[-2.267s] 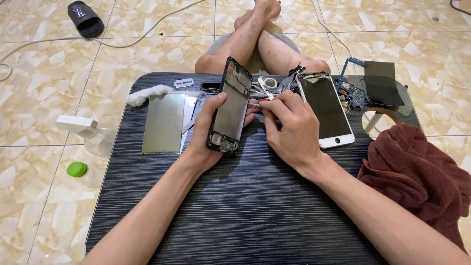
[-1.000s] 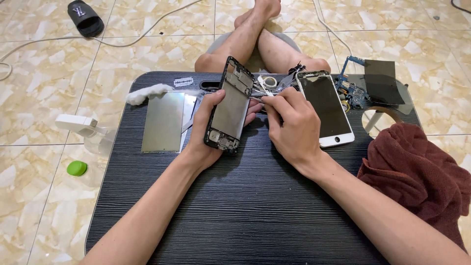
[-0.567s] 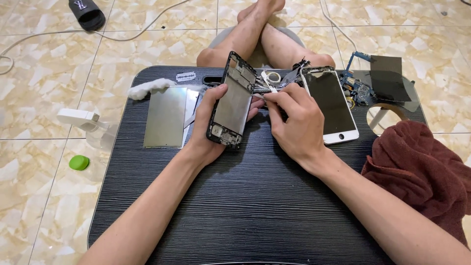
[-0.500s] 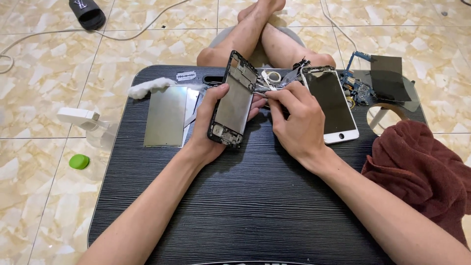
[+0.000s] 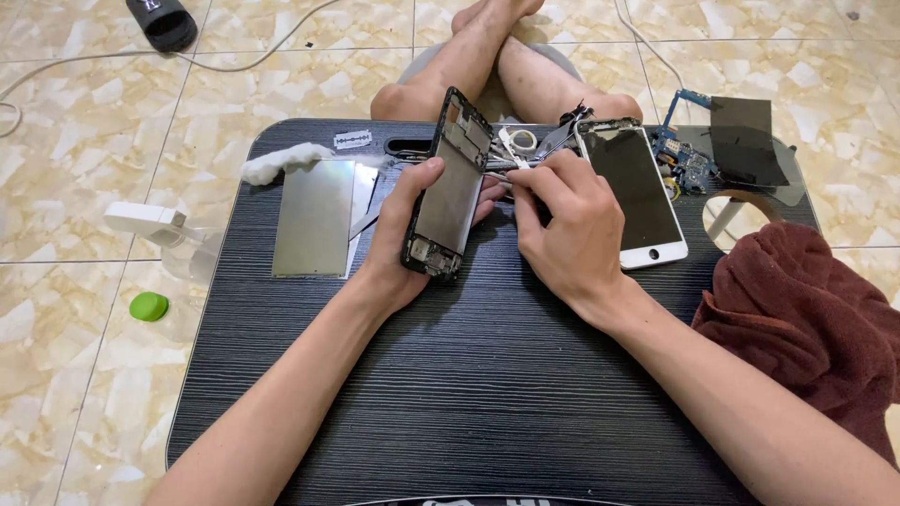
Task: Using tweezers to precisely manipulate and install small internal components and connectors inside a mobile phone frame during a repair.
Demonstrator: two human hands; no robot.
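Dominating the view, a low black table (image 5: 450,403) with a ribbed grain carries everything, a maroon towel (image 5: 806,328) bunched at its right edge. Next, a white-faced phone screen (image 5: 637,201) lies flat beside a shiny rectangular metal plate (image 5: 314,220). The left hand (image 5: 403,244) wraps closed around an opened phone frame (image 5: 448,192), tilting it up, probably to expose its insides. The right hand (image 5: 567,234) pinches a thin metal tool (tweezers, perhaps) (image 5: 506,169) against the frame's edge.
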